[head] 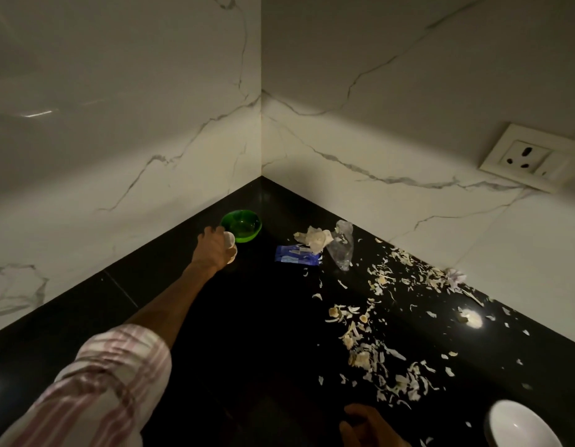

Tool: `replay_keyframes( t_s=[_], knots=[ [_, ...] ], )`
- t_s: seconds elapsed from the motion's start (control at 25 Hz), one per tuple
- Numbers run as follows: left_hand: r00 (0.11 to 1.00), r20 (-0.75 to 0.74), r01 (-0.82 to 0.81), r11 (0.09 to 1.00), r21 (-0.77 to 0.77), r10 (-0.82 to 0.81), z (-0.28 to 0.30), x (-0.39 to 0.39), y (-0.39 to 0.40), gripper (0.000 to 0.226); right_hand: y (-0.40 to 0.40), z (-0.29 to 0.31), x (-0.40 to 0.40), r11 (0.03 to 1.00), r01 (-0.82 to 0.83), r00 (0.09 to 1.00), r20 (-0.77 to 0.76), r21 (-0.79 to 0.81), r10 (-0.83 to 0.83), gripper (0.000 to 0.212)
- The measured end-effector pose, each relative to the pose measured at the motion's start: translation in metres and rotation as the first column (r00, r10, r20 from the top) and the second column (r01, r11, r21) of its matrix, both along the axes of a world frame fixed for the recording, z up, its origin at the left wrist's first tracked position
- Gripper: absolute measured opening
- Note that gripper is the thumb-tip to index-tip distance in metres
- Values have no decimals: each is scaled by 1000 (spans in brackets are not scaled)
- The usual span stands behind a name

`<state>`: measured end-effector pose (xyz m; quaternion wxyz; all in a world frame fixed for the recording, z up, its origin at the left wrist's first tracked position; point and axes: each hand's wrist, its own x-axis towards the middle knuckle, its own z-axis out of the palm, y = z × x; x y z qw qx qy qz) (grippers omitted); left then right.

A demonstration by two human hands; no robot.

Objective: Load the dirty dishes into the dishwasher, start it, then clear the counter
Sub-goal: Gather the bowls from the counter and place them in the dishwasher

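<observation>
The left hand (215, 245) reaches far into the corner, its grip clenched around a small white cup (230, 246), a pale, smooth, rounded thing of which only the rim side shows past the fingers. The hand is just beside a green bowl (242, 224), which sits on the worktop (247, 333) close to where the two walls meet. The bowl is translucent, glossy plastic, round and shallow, bright against the dark surface; whether the hand touches its rim cannot be told. A pink and white striped sleeve (112, 379), soft and rolled at the forearm, covers the arm.

The worktop is polished black stone, mirror-like, with a low black upstand along both walls. To the right of the bowl lie a flat blue wrapper (297, 255), a crumpled whitish scrap of paper (313, 238) and a clear crinkled plastic bag (342, 246), bunched together. Further right, thin pale peelings (376, 317), dry and flaky, are scattered in a wide band along the wall. A smooth white bowl (518, 425) sits at the lower right edge.

The right hand (366, 425) shows only in part at the bottom edge; its grip cannot be told.

The walls (392, 91) are glossy white marble with grey veins, and a white socket (528, 158) is set in the right one.
</observation>
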<state>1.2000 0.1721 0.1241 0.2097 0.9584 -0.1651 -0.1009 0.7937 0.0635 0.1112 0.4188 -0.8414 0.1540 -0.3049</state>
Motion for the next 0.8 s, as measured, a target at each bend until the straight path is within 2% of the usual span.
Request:
replay_keyframes(
  t_s=[0.04,0.08,0.12,0.16,0.2,0.28,0.36,0.44,0.64,0.68,0.8],
  knots=[
    [1000,1,-4,1000,-14,4,0,-4,2,65,9,11,4,1000,10,996,85,-24,-8,23],
    [1000,2,-3,1000,-27,3,1,-11,3,66,8,25,0,983,117,980,-145,-139,-137,24],
    [1000,7,2,999,-49,-2,4,-22,4,65,4,29,-7,997,29,906,-419,-71,-56,35],
    [1000,17,19,997,-71,-18,9,-38,4,64,3,14,-15,989,90,904,-407,-119,-131,31],
    [999,27,50,994,-96,-47,13,-57,3,62,-5,-5,-29,982,190,903,-393,1,-174,25],
    [989,9,145,977,-154,-146,22,-111,-2,59,0,5,-25,957,233,838,-535,175,-106,31],
    [963,-52,245,936,-251,-265,25,-179,-5,61,-3,7,-24,956,202,838,-543,212,-57,43],
    [925,-72,330,882,-336,-373,21,-243,-11,70,-5,8,-26,959,194,858,-510,207,-64,69],
    [878,-86,418,842,-341,-471,11,-342,-41,73,-16,4,-50,970,150,884,-464,192,-45,115],
    [870,-87,430,833,-349,-486,11,-355,-47,71,-21,-3,-58,977,162,897,-434,138,-88,112],
    [831,-133,465,806,-367,-540,6,-387,-61,69,-27,-3,-90,959,282,893,-375,35,-248,74]
  ],
)
